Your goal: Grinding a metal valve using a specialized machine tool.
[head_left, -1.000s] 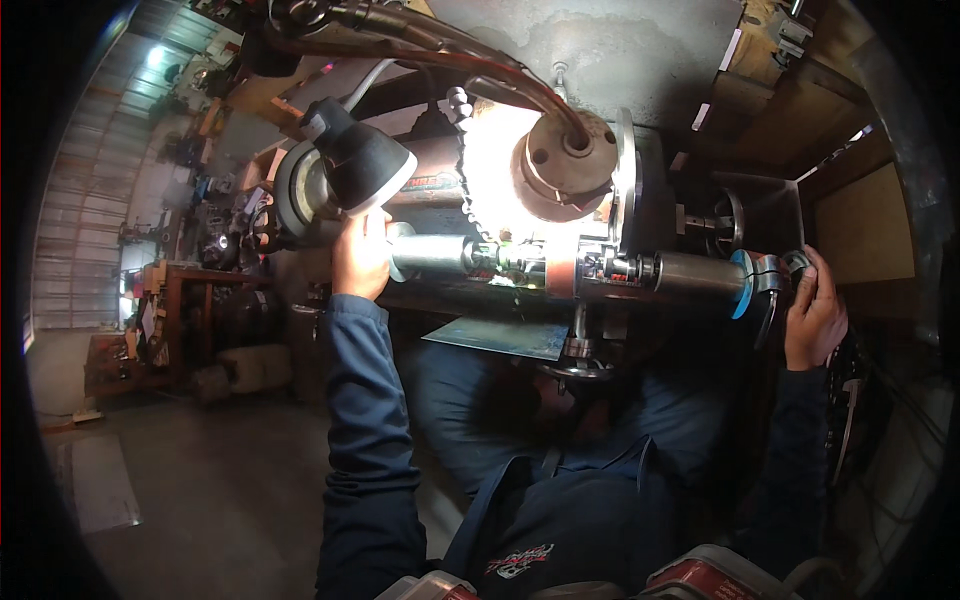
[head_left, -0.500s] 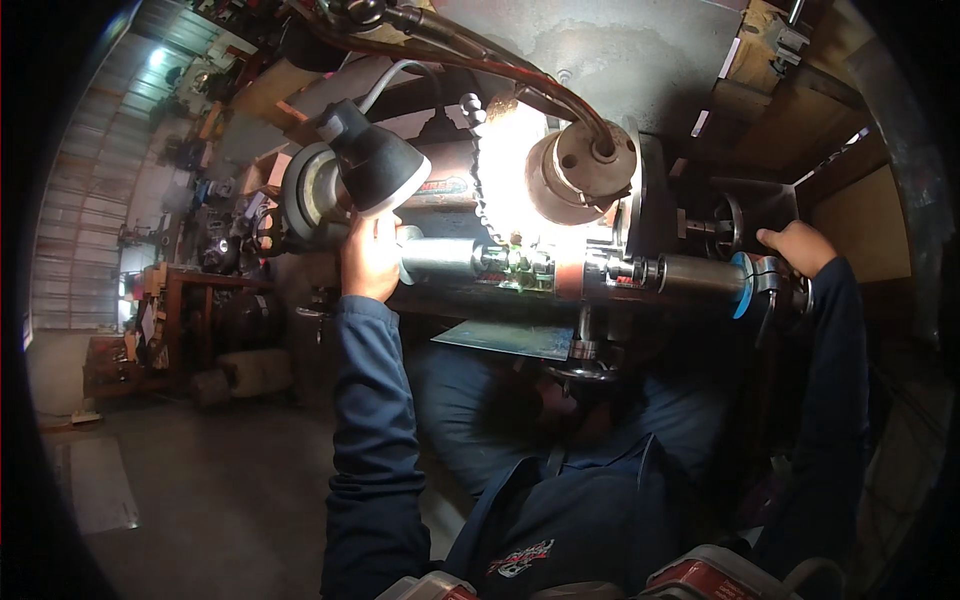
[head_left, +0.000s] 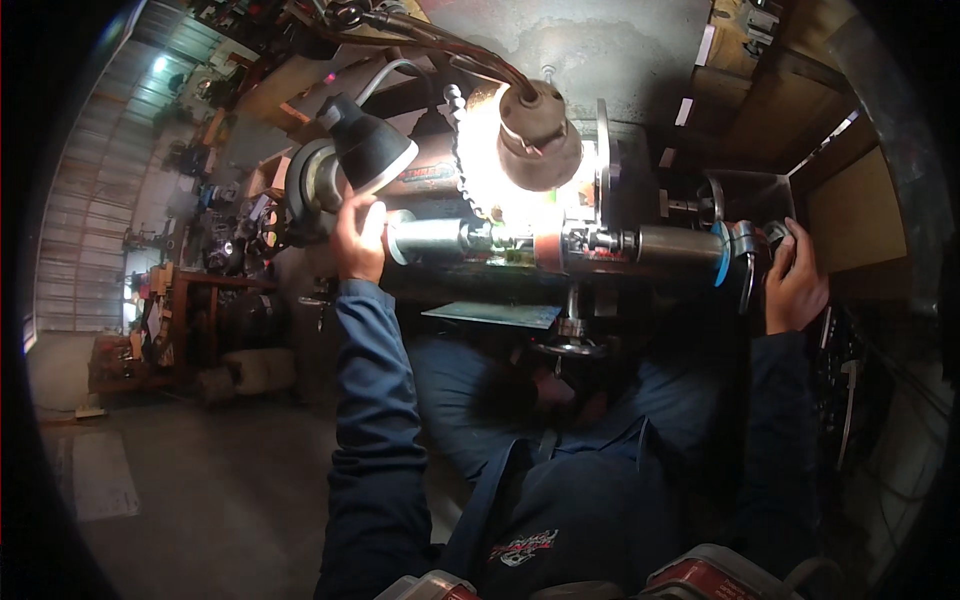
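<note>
My left hand point(head_left: 360, 240) is at the left end of a bench machine, closed beside a grey metal cylinder point(head_left: 430, 242). What its fingers hold is hidden behind the hand. My right hand point(head_left: 797, 285) has its fingers curled round a dark round knob point(head_left: 775, 234) at the machine's right end. Next to that knob are a clamp lever point(head_left: 748, 268) and a blue ring point(head_left: 722, 254) on a second metal cylinder point(head_left: 680, 253). Between the cylinders, under bright light, small metal parts point(head_left: 500, 237) sit in line; glare blurs their detail.
A black lamp point(head_left: 368, 148) hangs just above my left hand. A beige lamp point(head_left: 538, 138) lights the middle beside a segmented coolant hose point(head_left: 457, 140). Below the machine, a flat metal sheet point(head_left: 492, 314) and a handwheel point(head_left: 570, 346) stick out toward my legs. A wooden bench point(head_left: 180, 320) stands at left.
My right hand has come down and inward, from stretched out above the right end to curled round the knob. My left hand stays by the left cylinder. The view has shifted slightly.
</note>
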A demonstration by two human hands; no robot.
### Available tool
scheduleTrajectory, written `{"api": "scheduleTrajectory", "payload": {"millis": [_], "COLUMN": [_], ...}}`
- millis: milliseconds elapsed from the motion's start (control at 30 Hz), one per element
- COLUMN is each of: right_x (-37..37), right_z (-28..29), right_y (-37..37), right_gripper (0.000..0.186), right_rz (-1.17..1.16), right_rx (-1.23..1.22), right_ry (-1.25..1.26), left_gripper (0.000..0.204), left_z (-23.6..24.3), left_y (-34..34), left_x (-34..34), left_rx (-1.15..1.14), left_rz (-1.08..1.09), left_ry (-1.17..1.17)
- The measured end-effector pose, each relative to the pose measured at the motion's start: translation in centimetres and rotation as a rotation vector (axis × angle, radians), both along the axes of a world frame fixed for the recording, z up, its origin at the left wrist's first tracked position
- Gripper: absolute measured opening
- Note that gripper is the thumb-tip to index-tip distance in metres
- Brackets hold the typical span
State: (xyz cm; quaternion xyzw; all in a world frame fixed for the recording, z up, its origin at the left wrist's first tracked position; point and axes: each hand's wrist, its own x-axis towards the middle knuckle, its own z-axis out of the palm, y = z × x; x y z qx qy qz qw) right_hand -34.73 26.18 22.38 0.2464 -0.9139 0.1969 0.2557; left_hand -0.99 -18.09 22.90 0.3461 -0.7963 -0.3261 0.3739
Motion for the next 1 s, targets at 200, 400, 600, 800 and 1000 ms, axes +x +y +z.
{"api": "scheduleTrajectory", "payload": {"millis": [200,400,600,800,1000], "right_x": [1.2,-0.1,0.2,0.9,-0.4], "right_z": [-2.9,-7.2,-5.8,-2.2,-0.3], "right_y": [0.9,2.0,1.8,0.9,0.4], "right_gripper": [0.029,0.040,0.036,0.031,0.024], "right_rz": [0.129,0.168,0.202,0.157,0.040], "right_rx": [-0.232,-0.235,-0.230,-0.174,-0.004], "right_ry": [0.362,0.550,0.521,0.333,0.080], "left_gripper": [0.011,0.036,0.104,0.093,0.069], "left_z": [2.1,-4.3,-10.0,-11.5,-13.9], "left_y": [10.7,26.1,25.1,23.8,22.3], "left_x": [-1.0,-1.8,-4.9,-4.6,-2.7], "left_rx": [-0.595,-0.267,0.352,0.334,0.935], "left_rz": [0.144,-0.274,-0.350,-0.452,-0.555], "left_ry": [0.315,-0.205,-0.586,-0.449,-0.242]}}
